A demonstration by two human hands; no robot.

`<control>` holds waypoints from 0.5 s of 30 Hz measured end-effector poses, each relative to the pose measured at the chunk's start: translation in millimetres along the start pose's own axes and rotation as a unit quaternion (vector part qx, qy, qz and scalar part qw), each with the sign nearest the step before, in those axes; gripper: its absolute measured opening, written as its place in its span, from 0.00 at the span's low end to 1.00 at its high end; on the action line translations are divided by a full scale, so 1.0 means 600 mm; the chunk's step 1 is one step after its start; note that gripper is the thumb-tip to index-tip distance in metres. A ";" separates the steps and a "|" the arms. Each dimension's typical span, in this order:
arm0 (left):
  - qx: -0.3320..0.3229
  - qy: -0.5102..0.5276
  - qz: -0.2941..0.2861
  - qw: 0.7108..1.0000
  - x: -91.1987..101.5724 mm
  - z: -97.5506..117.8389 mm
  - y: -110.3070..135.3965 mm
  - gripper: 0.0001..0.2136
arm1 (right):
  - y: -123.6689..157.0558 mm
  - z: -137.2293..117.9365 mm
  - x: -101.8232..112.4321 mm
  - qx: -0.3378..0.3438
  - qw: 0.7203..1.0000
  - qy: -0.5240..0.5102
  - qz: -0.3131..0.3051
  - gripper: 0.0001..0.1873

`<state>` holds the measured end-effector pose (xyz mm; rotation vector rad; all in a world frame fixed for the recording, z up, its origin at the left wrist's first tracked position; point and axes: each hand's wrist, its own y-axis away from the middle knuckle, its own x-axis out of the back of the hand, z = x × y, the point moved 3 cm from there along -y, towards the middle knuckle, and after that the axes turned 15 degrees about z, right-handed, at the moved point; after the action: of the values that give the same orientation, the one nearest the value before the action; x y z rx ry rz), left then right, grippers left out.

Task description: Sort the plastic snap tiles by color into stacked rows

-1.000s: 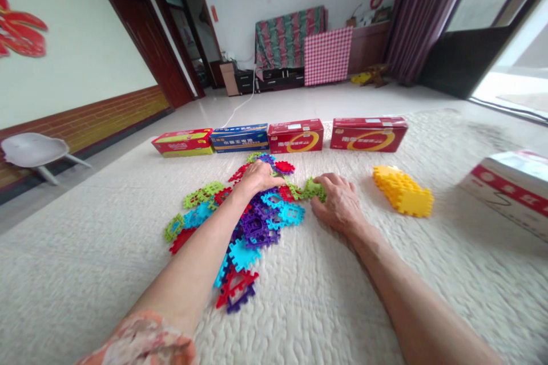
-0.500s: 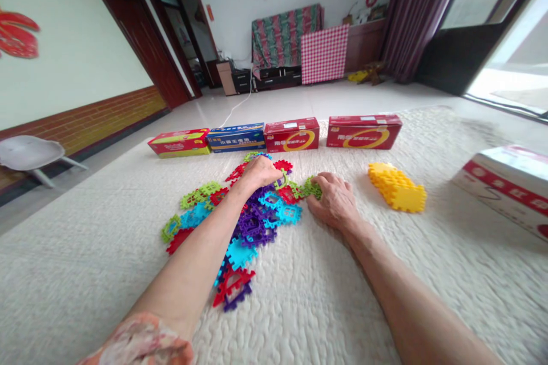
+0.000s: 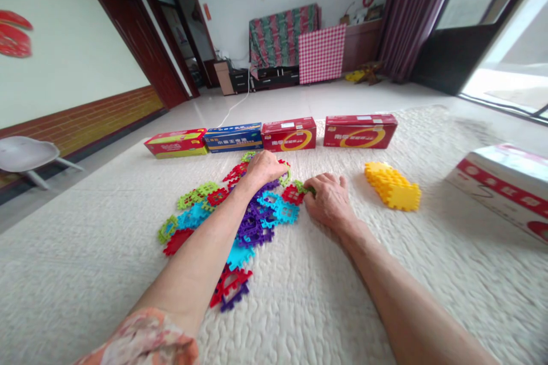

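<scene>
A loose pile of interlocking plastic building tiles in purple, blue, red and green lies on the quilted cover. My left hand reaches over its far part, fingers closed on a curved green tile. At the pile's right edge, my right hand is curled over green tiles, which its fingers mostly hide. Beside them is a red window tile. A row of yellow tiles sits apart, to the right of my right hand.
Behind the pile stand a red-and-yellow box, a blue box and two red boxes, one near the middle and one farther right. A white-and-red carton is at the right. A pale stool stands at the left.
My left hand has shifted slightly right over the pile with the curved green tile. My right hand has closed further over the green tiles, so less of them shows.
</scene>
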<state>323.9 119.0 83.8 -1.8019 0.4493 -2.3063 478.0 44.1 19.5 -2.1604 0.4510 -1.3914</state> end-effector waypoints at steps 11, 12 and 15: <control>-0.022 0.048 -0.001 0.999 -0.010 0.005 0.014 0.13 | -0.006 -0.004 0.007 0.040 0.992 -0.063 0.099 0.20; -0.024 0.027 0.024 0.999 -0.009 -0.011 0.005 0.13 | -0.005 -0.006 0.005 0.051 0.993 -0.065 0.082 0.19; -0.014 -0.027 0.089 0.996 -0.013 -0.068 -0.030 0.16 | -0.002 -0.008 -0.003 0.057 0.996 -0.051 0.036 0.15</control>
<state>287.1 143.7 74.1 -1.7531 0.6103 -2.1374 472.9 44.6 20.3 -2.0900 0.3968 -1.2309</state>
